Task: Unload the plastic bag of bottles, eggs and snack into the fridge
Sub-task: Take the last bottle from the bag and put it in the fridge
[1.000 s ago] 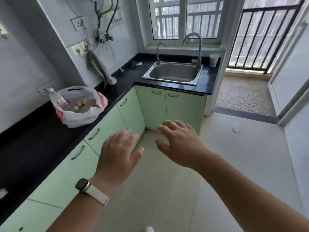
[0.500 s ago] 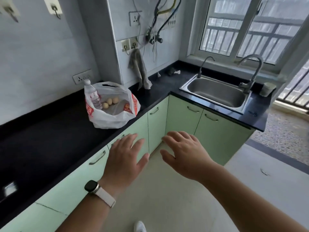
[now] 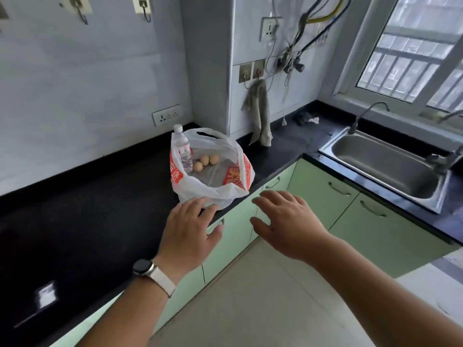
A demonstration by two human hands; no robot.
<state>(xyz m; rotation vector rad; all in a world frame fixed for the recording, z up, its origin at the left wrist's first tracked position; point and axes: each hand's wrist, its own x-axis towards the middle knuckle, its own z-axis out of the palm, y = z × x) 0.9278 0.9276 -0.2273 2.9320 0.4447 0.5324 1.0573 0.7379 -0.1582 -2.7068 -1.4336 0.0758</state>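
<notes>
Bare and spread flat, the left hand [image 3: 189, 232] and right hand [image 3: 288, 222] are held out with an open grip, nothing grasped. Just beyond the left fingertips a plastic bag [image 3: 210, 192] is seen open on the black bench [image 3: 100, 209]. Inside it, a bottle [image 3: 183, 149] stands upright beside three eggs [image 3: 205, 161].
</notes>
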